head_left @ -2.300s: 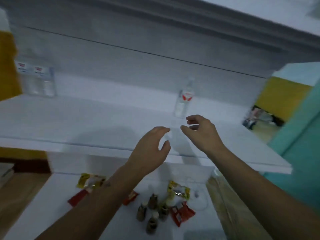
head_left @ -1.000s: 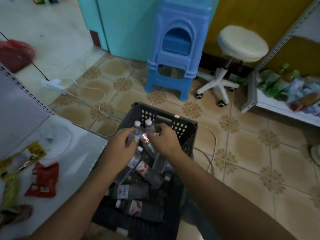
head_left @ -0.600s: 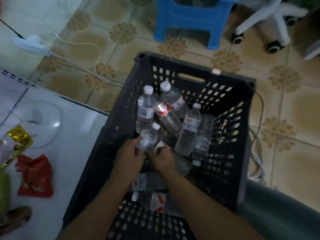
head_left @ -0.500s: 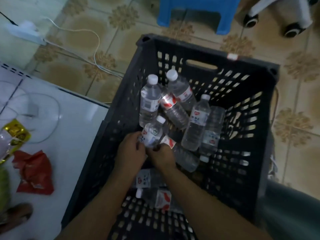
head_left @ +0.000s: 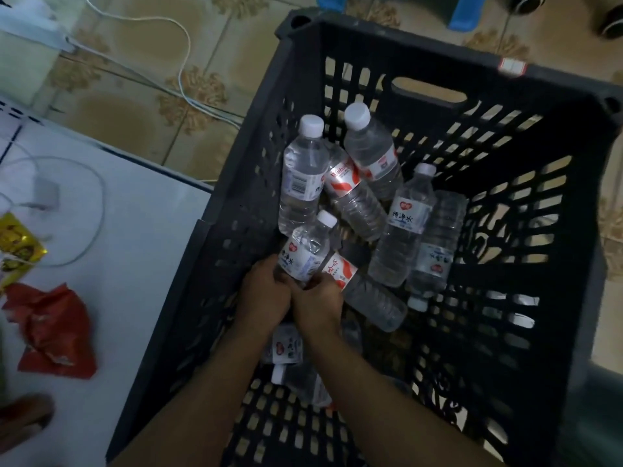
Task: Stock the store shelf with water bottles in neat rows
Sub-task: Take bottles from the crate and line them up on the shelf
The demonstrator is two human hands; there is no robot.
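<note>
Two hands are down in the black crate (head_left: 337,45), side by side and touching. Our left hand (head_left: 263,298) curls round the lower body of a small bottle (head_left: 305,251) whose white cap points up and away from us. Our right hand (head_left: 317,305) grips a second bottle (head_left: 367,294), which lies on its side with its red and white label just past the fingers. Around them we count several loose bottles (head_left: 401,227), lying crossed over one another on the crate floor, and one more (head_left: 286,348) shows under our wrists. We judge this to be the pick-up step: stock is being drawn from the crate, and the store shelf itself is out of sight. Next we would need to lift both bottles clear of the pile without dragging their neighbours, then turn them upright before setting them in a row. To our left lies a white surface (head_left: 141,230) with a red wrapper (head_left: 54,332).
</note>
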